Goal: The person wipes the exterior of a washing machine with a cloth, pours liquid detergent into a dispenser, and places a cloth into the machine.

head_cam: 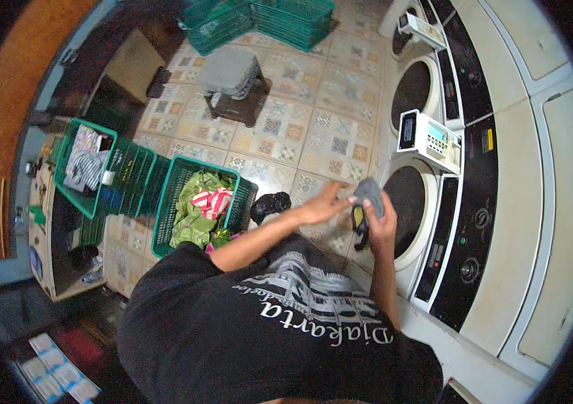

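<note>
My right hand (383,222) is closed around a small grey cloth item (368,194), perhaps a sock, with a dark piece bearing a yellow patch (358,217) hanging beside it. My left hand (325,203), slightly blurred, is spread with its fingertips close to the grey cloth; whether they touch it is unclear. To the left, a green plastic basket (162,202) holds green fabric (193,202) and a pink-and-white striped cloth (213,202). A black plastic bag (271,204) lies between that basket and my left forearm.
Front-loading washing machines (430,217) line the right side, two with detergent drawers (430,141) pulled out. A stool with a grey top (228,68) stands on the tiled floor ahead. Stacked green baskets (291,22) are at the far end; another basket of clothes (64,151) is at left.
</note>
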